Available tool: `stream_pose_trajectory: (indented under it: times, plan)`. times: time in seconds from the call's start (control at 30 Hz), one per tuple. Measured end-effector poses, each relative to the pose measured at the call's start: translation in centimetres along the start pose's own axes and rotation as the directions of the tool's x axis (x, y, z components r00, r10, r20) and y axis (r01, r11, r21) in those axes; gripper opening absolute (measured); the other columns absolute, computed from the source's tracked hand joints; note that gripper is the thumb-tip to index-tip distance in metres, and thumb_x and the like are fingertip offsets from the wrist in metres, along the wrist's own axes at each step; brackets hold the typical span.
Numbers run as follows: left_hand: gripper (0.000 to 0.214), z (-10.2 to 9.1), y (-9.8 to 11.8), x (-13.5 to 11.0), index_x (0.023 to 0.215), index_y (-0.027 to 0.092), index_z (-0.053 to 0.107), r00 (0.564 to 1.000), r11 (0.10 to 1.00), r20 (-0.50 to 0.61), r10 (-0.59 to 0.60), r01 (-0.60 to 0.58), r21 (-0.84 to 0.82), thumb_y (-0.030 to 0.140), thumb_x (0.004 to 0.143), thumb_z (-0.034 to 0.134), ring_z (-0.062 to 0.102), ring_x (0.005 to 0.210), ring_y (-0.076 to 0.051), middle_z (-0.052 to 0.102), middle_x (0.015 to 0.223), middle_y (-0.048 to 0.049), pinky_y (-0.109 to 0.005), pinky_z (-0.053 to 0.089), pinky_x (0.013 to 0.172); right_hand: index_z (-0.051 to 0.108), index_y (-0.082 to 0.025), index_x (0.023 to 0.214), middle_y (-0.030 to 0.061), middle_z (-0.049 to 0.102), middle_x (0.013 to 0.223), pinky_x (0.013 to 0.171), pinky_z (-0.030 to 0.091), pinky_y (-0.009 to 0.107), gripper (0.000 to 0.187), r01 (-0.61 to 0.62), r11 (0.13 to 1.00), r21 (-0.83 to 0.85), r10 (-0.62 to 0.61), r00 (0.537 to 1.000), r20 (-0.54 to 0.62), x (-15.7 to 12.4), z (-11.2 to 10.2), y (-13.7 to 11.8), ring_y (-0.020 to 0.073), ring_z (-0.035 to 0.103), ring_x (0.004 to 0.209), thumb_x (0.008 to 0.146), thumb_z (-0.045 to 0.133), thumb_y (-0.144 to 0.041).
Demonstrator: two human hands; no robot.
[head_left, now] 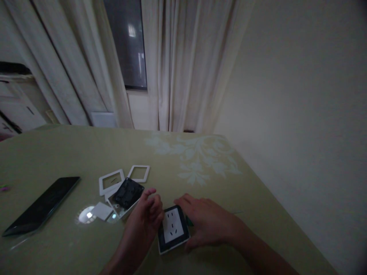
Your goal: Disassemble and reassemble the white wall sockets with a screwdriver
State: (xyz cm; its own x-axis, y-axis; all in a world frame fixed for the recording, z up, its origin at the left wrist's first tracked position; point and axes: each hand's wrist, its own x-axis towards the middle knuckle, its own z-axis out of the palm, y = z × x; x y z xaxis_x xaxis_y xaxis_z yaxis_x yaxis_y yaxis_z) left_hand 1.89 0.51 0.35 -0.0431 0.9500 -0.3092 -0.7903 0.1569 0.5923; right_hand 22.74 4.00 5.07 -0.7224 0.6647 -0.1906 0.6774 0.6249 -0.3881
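A wall socket [173,226] with a white face, several slots and a dark surround stands low over the table, tilted, between my two hands. My left hand [150,214] is closed, its curled fingers against the socket's left edge. My right hand [205,219] curves along the socket's right side, fingertips by the top corner and thumb by the lower one. Under its palm shows a bit of green handle [189,221], and a thin metal shaft [236,212] sticks out past the wrist; together they look like a screwdriver. The palm hides most of it.
Left of my hands lie white square frames [139,173], a black-backed switch or socket part [129,193] in a white housing, and a small white plate [102,211]. Farther left is a black glossy slab [43,206]. Wall and curtains [183,68] border the table [94,149].
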Motion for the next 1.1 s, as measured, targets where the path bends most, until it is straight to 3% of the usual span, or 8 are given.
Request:
stream_pose_trajectory:
  times: [0.13,0.27,0.5,0.77,0.83,0.93,1.0,1.1]
  plan:
    - [0.041,0.4,-0.9,-0.2,0.109,0.023,0.062,0.994,0.999,-0.099,0.046,-0.044,0.015,0.023,0.078,0.090,0.045,0.049,-0.006,0.053,0.065,0.0120,-0.017,0.039,0.046,0.066,-0.022,0.131,0.0101,0.071,0.128,0.089,0.056,0.040,0.051,0.000,0.995,0.096,0.019,0.981,-0.195,-0.8,-1.9,-1.9,0.0300,0.073,0.108,0.093,0.081,-0.053]
    - [0.060,-0.2,-1.5,-0.3,0.136,0.024,0.060,0.994,1.000,-0.109,-0.015,0.016,0.004,0.021,0.083,0.089,0.076,0.077,-0.017,0.081,0.098,-0.0045,-0.025,0.059,0.068,0.069,-0.024,0.116,0.0049,0.074,0.119,0.088,0.056,0.032,0.022,0.098,0.984,0.150,-0.043,0.941,-0.337,-0.5,-1.1,-3.8,0.0228,0.073,0.106,0.100,0.074,-0.039]
    - [0.064,-2.1,-2.6,-0.4,0.163,0.032,0.045,0.970,0.987,0.188,-0.156,0.161,-0.009,0.044,0.104,0.069,0.062,0.146,-0.030,0.065,0.159,-0.0142,-0.049,0.046,0.122,0.069,-0.024,0.122,0.0048,0.079,0.114,0.072,0.054,0.029,0.020,0.133,0.991,-0.002,-0.119,0.875,-0.469,1.1,3.0,-3.9,0.0218,0.077,0.098,0.103,0.068,-0.029]
    - [0.072,-1.4,-2.7,-0.8,0.163,0.030,0.044,0.974,0.953,0.225,-0.024,-0.046,0.298,0.064,0.102,0.061,0.066,0.139,-0.034,0.070,0.151,-0.0155,-0.053,0.049,0.118,0.074,-0.023,0.115,0.0028,0.081,0.107,0.079,0.052,0.026,0.019,0.205,0.977,0.052,-0.143,0.820,-0.555,0.5,0.7,-2.6,0.0177,0.077,0.094,0.100,0.066,-0.015]
    - [0.069,-1.3,-1.6,-0.9,0.159,0.029,0.049,0.968,0.782,0.223,0.113,-0.225,0.581,0.066,0.102,0.060,0.069,0.132,-0.034,0.072,0.147,-0.0148,-0.052,0.054,0.111,0.076,-0.023,0.109,0.0028,0.082,0.104,0.081,0.051,0.026,0.016,0.117,0.991,0.068,-0.067,0.861,-0.505,-0.1,-0.9,-1.7,0.0179,0.076,0.093,0.099,0.068,-0.014]
    - [0.058,-1.8,-0.6,-0.8,0.145,0.028,0.063,0.898,0.292,0.353,0.264,-0.423,0.858,0.062,0.098,0.066,0.068,0.128,-0.037,0.073,0.142,-0.0141,-0.057,0.054,0.108,0.078,-0.023,0.098,0.0013,0.082,0.096,0.076,0.047,0.028,0.010,-0.040,0.999,0.020,0.044,0.939,-0.342,-0.8,-2.8,-0.4,0.0191,0.075,0.087,0.096,0.074,-0.014]
    - [0.057,-2.4,-0.6,-0.6,0.141,0.029,0.068,0.851,0.013,0.472,0.231,-0.487,0.873,0.057,0.091,0.076,0.065,0.132,-0.040,0.072,0.143,-0.0136,-0.062,0.050,0.112,0.079,-0.024,0.095,0.0010,0.083,0.095,0.074,0.044,0.028,0.010,-0.095,0.995,-0.018,0.088,0.968,-0.236,-0.9,-3.2,0.0,0.0204,0.075,0.087,0.094,0.077,-0.015]
    - [0.078,-3.5,-1.4,-0.2,0.148,0.029,0.064,0.820,-0.223,0.563,0.103,-0.532,0.817,0.051,0.078,0.089,0.061,0.137,-0.044,0.068,0.150,-0.0137,-0.066,0.045,0.115,0.081,-0.026,0.100,0.0019,0.084,0.100,0.076,0.044,0.029,0.012,-0.079,0.996,-0.042,0.073,0.989,-0.131,-0.6,-2.7,0.1,0.0229,0.077,0.093,0.095,0.076,-0.018]
